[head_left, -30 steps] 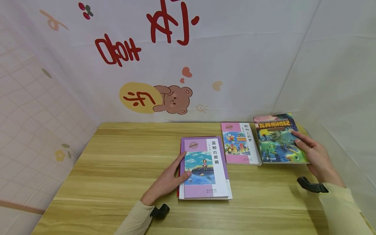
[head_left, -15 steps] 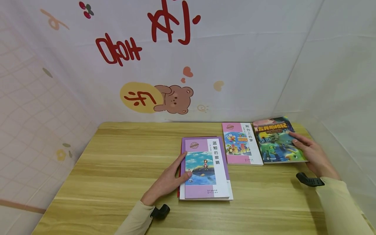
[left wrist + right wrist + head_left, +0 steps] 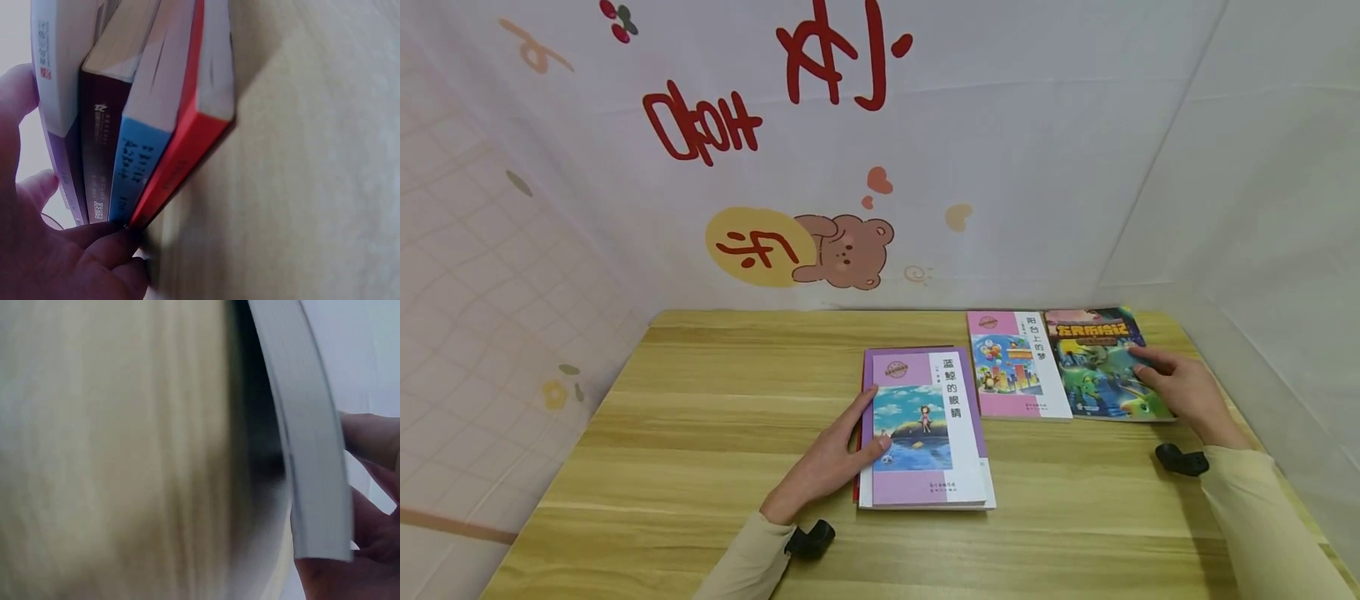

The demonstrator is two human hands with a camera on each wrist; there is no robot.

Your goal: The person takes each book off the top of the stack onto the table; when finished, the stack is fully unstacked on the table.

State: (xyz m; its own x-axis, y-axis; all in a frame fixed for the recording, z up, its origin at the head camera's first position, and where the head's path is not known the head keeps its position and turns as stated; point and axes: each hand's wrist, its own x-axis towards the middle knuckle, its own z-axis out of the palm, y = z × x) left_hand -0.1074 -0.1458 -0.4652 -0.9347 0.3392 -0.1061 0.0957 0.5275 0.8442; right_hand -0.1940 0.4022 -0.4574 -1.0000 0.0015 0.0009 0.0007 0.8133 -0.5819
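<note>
In the head view my left hand [image 3: 827,457] holds the left side of a stack of books, with a pink-and-white book [image 3: 917,487] on top showing a girl by water. The left wrist view shows the stack's spines: a purple-and-white book [image 3: 59,94], a dark brown book [image 3: 100,147], a blue book [image 3: 140,150] and a red book [image 3: 184,153] at the bottom. At the right my right hand [image 3: 1197,398] grips the right edge of a dinosaur-cover book [image 3: 1090,375]. Its page block [image 3: 312,437] stands slightly off the table in the right wrist view.
Left of the dinosaur book lies another pink-and-white book [image 3: 1007,406], with balloons on its cover; the two adjoin. The wooden table [image 3: 715,400] meets a printed white cloth [image 3: 1015,208] at the back and side cloths left and right.
My right hand has moved left and lowered the dinosaur book, which has turned straighter beside the balloon-cover book. My left hand and its stack have stayed put.
</note>
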